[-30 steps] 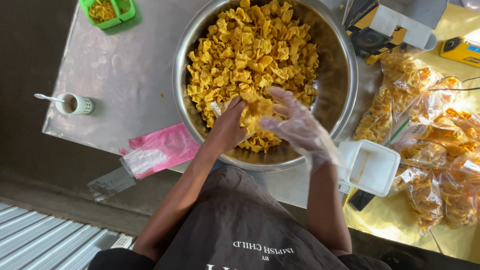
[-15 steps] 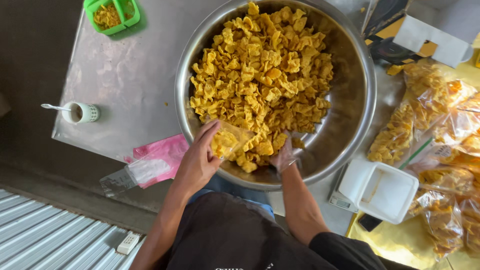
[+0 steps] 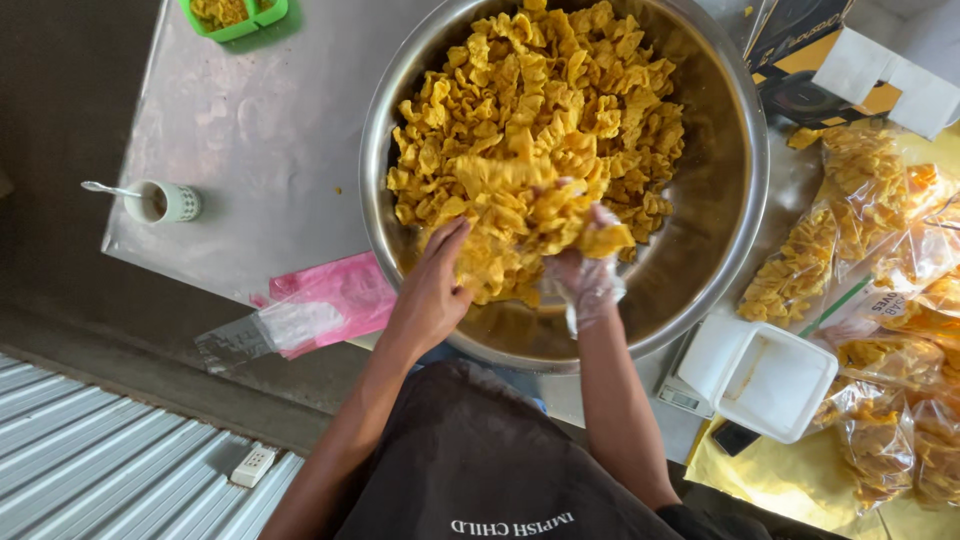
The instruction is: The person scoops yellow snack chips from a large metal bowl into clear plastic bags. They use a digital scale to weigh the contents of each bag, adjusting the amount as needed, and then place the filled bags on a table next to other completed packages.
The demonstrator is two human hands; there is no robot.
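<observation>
Fingers of both hands are curled around one heaped scoop of crinkled yellow fried chips, lifted at the six o'clock side of a big round stainless-steel bowl. The left hand is bare, its fingers pressed up against the clump from the eight o'clock side. The right hand wears a thin, clear plastic glove, wrinkled and glossy, and cups the clump from the four o'clock side; its fingertips are buried in the chips. Both forearms rise from the bottom edge and converge over the bowl's near rim.

The chips are thin, folded and ruffled, matte and dry-looking, and fill most of the bowl. The bowl stands on a dull, smudged metal desk.

At nine o'clock from the bowl stands a small cup with a spoon in it. At seven o'clock lie pink plastic bags, soft and creased. At eleven o'clock sits a green plastic basket with more chips. At three o'clock lie clear bags filled with chips, and at five o'clock an empty white square tub.
</observation>
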